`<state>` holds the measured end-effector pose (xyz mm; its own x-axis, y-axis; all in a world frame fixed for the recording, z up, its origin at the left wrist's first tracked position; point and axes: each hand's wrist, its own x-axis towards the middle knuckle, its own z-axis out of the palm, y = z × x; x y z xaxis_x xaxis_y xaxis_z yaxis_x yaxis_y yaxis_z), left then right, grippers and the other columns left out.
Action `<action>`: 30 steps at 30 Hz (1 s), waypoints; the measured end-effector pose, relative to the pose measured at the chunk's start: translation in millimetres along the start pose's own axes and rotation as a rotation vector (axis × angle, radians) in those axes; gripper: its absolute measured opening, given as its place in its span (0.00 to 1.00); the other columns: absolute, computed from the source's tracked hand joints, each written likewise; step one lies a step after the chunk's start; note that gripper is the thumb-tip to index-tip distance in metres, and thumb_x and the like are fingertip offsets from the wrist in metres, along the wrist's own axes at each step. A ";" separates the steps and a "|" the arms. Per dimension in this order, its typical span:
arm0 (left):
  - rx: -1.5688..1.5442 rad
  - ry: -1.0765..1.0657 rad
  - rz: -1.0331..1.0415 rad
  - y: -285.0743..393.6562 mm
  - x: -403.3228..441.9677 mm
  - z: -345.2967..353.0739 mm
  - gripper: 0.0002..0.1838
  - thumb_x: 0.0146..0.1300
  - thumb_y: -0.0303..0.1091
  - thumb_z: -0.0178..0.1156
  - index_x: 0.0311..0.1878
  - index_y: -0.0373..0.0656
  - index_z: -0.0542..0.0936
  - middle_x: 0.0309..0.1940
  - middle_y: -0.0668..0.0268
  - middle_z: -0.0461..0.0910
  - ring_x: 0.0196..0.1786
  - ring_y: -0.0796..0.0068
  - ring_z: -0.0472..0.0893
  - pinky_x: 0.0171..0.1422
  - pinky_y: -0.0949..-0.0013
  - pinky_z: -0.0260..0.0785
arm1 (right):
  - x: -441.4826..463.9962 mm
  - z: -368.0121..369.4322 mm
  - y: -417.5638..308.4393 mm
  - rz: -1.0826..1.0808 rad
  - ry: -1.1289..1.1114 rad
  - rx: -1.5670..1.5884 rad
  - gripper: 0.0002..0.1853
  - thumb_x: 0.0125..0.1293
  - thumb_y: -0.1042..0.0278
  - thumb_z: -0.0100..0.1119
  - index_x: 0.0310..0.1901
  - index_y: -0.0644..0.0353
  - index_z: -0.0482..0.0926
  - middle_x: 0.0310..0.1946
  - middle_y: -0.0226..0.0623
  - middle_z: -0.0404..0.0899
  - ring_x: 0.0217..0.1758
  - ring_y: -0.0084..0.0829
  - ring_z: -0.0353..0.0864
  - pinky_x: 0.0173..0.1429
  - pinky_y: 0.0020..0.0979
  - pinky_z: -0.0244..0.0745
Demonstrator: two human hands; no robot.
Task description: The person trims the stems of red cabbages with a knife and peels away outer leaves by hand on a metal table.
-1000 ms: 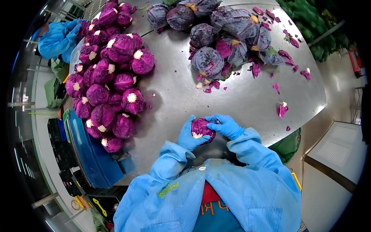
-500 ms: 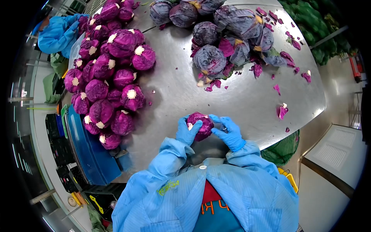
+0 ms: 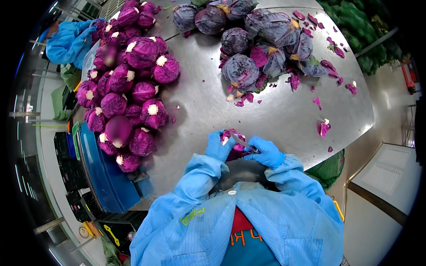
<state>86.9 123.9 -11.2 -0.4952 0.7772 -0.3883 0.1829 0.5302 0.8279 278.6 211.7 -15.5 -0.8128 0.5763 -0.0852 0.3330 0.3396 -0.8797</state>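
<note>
Near edge of steel table (image 3: pixel 199 102): left hand (image 3: pixel 216 147) grips red cabbage (image 3: pixel 235 153) from its left, right hand (image 3: pixel 268 154), opposite, clasps curved knife (image 3: pixel 242 142), blade slanting leftward over it.

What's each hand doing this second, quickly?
Left hand: closed around a purple cabbage.
Right hand: closed on a small knife, its blade at the cabbage.

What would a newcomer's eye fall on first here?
Probably the vivid purple cabbages heaped at the left of the table. Next, the duller, greyish cabbages towards its far side. Then, at the near edge, the left hand holding a cabbage and the right hand with a knife.
</note>
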 end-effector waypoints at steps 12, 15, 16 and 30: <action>-1.213 -0.139 -0.503 -23.8 22.5 -32.1 0.25 0.65 0.46 0.60 0.57 0.36 0.74 0.53 0.54 0.79 0.54 0.58 0.81 0.65 0.54 0.72 | -24.3 -18.8 43.5 0.244 0.809 -0.058 0.18 0.56 0.78 0.67 0.49 0.56 0.79 0.32 0.35 0.77 0.36 0.28 0.77 0.42 0.28 0.73; -1.159 0.008 -0.433 -22.6 16.8 -16.0 0.28 0.64 0.49 0.61 0.58 0.36 0.74 0.54 0.55 0.79 0.54 0.60 0.80 0.64 0.57 0.72 | -18.7 -38.5 19.9 0.296 0.828 -0.275 0.27 0.57 0.74 0.67 0.60 0.53 0.75 0.33 0.32 0.75 0.35 0.25 0.74 0.41 0.26 0.73; -1.115 0.062 -0.412 -22.4 15.0 -9.6 0.28 0.64 0.50 0.61 0.58 0.36 0.74 0.54 0.56 0.79 0.54 0.61 0.80 0.63 0.59 0.73 | -15.3 -31.3 9.6 0.315 0.719 -0.251 0.31 0.57 0.71 0.69 0.63 0.54 0.73 0.33 0.29 0.75 0.34 0.22 0.72 0.40 0.26 0.72; -0.847 0.167 -0.294 -39.1 13.8 11.7 0.36 0.58 0.57 0.65 0.60 0.38 0.71 0.54 0.57 0.75 0.54 0.68 0.76 0.61 0.65 0.69 | 18.3 27.6 -11.5 -0.084 0.446 -0.375 0.16 0.57 0.66 0.67 0.48 0.50 0.80 0.31 0.35 0.80 0.28 0.36 0.82 0.32 0.33 0.77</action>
<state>82.8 117.8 -53.6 -0.5521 0.5558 -0.6215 -0.6221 0.2216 0.7509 246.7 197.8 -19.9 -0.5908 0.7658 0.2540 0.4890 0.5903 -0.6422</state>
